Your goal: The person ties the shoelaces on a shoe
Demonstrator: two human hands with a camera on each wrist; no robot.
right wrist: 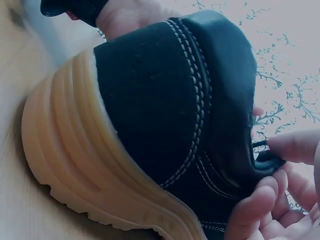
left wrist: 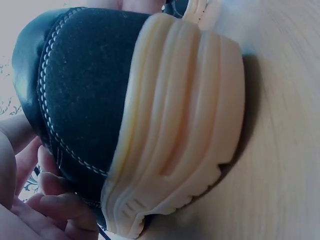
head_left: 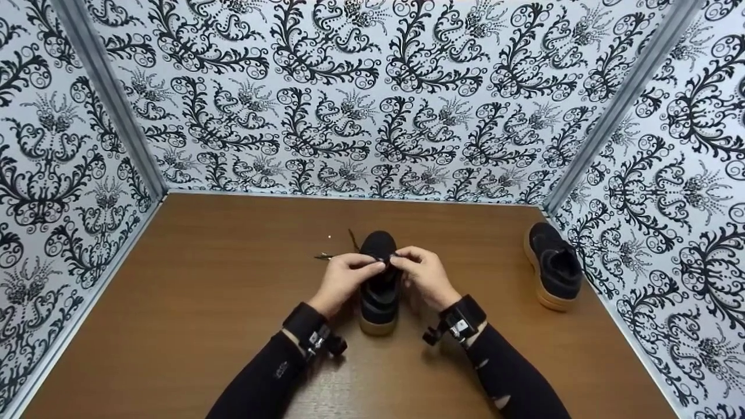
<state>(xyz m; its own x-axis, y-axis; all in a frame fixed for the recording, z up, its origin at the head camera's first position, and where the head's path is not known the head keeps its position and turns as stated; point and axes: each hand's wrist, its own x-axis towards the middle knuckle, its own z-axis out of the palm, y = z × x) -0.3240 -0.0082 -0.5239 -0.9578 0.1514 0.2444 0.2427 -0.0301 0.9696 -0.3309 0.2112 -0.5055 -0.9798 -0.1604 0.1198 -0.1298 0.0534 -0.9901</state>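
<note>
A black shoe (head_left: pixel 378 305) with a tan gum sole stands upright on the table, toe pointing away from me. Over its lacing area, my left hand (head_left: pixel 343 279) pinches a black shoelace between thumb and forefinger. My right hand (head_left: pixel 429 278) does the same from the other side, its fingertips close to the left ones. In the right wrist view a bit of the shoelace (right wrist: pixel 260 144) shows at the right thumb. White double stitching runs round the shoe's heel (left wrist: pixel 90 85) in the left wrist view. The fingertips hide most of the lacing.
A second black shoe (head_left: pixel 553 267) with a tan sole stands at the table's right edge, by the patterned wall (head_left: pixel 669 233). Dark lace ends (head_left: pixel 323 256) stick out left of the near shoe. The brown table (head_left: pixel 204 302) is walled on three sides.
</note>
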